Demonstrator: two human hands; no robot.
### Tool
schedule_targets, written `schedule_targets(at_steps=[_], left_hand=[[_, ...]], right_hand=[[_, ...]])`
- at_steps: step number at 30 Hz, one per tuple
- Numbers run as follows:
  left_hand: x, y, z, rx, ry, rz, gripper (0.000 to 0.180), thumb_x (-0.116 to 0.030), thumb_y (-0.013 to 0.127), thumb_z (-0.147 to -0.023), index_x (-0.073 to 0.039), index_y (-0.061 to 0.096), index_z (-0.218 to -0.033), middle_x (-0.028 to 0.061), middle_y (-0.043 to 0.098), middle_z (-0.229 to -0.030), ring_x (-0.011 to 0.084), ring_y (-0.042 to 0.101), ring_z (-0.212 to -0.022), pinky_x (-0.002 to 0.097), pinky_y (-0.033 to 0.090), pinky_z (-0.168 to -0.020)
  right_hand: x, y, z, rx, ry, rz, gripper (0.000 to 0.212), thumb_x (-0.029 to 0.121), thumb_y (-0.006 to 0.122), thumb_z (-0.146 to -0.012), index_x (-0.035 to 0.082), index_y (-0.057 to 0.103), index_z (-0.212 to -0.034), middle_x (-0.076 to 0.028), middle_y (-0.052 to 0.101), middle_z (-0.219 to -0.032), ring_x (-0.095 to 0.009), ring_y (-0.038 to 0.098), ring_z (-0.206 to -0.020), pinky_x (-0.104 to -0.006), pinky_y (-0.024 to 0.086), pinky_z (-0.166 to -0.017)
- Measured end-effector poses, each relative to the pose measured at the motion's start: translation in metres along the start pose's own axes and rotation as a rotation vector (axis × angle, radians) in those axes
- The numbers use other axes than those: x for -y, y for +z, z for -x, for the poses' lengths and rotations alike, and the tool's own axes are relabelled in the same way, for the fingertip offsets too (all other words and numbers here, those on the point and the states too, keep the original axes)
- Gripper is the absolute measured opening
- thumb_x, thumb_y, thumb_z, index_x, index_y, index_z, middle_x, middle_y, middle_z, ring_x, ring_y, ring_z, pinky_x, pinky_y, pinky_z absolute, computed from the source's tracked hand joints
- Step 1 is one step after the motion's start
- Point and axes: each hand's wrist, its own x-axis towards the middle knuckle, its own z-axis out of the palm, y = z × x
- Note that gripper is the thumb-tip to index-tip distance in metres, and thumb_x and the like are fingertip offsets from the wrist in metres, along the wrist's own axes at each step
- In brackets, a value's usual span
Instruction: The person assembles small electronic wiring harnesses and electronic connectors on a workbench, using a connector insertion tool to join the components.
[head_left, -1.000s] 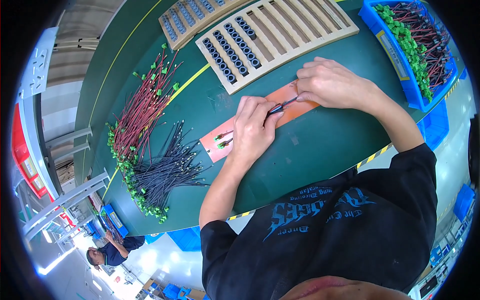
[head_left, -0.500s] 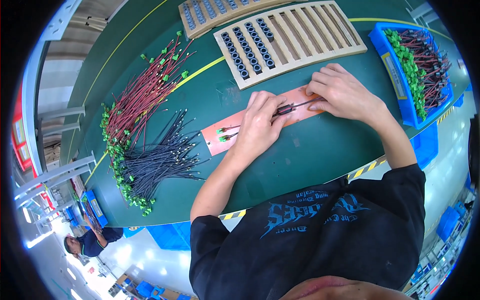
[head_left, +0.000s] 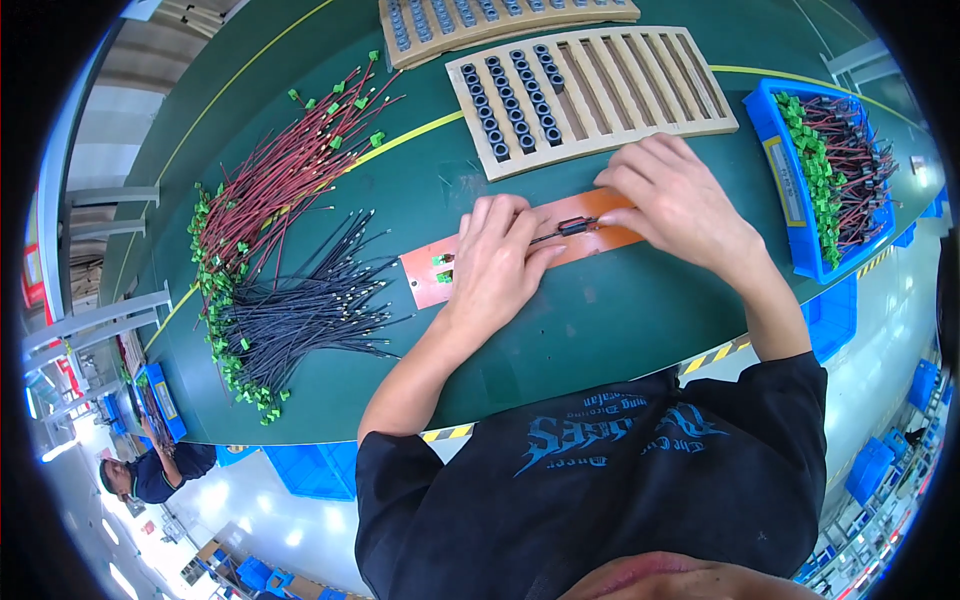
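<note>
Shifted off the black sleeve [head_left: 575, 226], the left hand [head_left: 492, 262] pinches half-hidden wires [head_left: 543, 239], the right hand [head_left: 676, 197] their covered end.

– Colour between both hands' fingers [head_left: 497, 214], we say?
– Black tube [head_left: 573, 227]; orange-pink strip [head_left: 562, 209] under the fingers.
– Left of them, we log?
– Dark red wires [head_left: 275, 195], black wires [head_left: 300, 308], green connectors [head_left: 228, 362].
– Right?
– We've got a blue bin [head_left: 803, 252].

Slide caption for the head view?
Left hand and right hand handle dark wires at a black oblong part over an orange strip on a green table.
</note>
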Motion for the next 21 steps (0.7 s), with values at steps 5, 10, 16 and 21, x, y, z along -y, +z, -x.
schedule_targets(at_steps=[5,10,16,21], left_hand=[[0.012,0.007,0.011,-0.045,0.017,0.033,0.019,-0.008,0.080,-0.079,-0.002,0.068,-0.094,0.0087,0.061,-0.099,0.0291,0.057,-0.094,0.0400,0.046,-0.081],[0.016,0.010,0.016,-0.110,0.063,0.026,0.017,-0.004,0.078,-0.081,-0.002,0.068,-0.094,0.0093,0.065,-0.094,0.0291,0.062,-0.086,0.0397,0.048,-0.075],[0.015,0.009,0.014,-0.243,0.090,0.303,0.017,0.004,0.076,-0.082,0.000,0.069,-0.097,0.0120,0.070,-0.095,0.0265,0.069,-0.084,0.0356,0.056,-0.072],[0.013,0.013,0.009,-0.257,0.144,0.398,0.019,0.008,0.076,-0.080,0.002,0.070,-0.097,0.0129,0.071,-0.095,0.0254,0.070,-0.086,0.0347,0.058,-0.072]], right_hand=[[0.016,0.025,-0.019,0.161,-0.097,-0.102,0.029,0.032,0.075,-0.085,0.005,0.067,-0.093,-0.008,0.062,-0.097,-0.025,0.061,-0.102,-0.0398,0.046,-0.096],[0.016,0.025,-0.027,0.256,-0.047,-0.222,0.026,0.030,0.076,-0.085,0.006,0.069,-0.094,-0.008,0.066,-0.090,-0.026,0.064,-0.095,-0.0397,0.047,-0.092],[0.025,0.010,-0.026,0.255,0.173,-0.477,0.026,0.025,0.076,-0.089,0.009,0.068,-0.108,-0.008,0.074,-0.095,-0.028,0.067,-0.094,-0.0417,0.049,-0.088],[0.019,0.008,-0.024,0.264,0.146,-0.578,0.024,0.023,0.074,-0.092,0.010,0.066,-0.110,-0.009,0.075,-0.096,-0.030,0.068,-0.091,-0.0416,0.050,-0.085]])
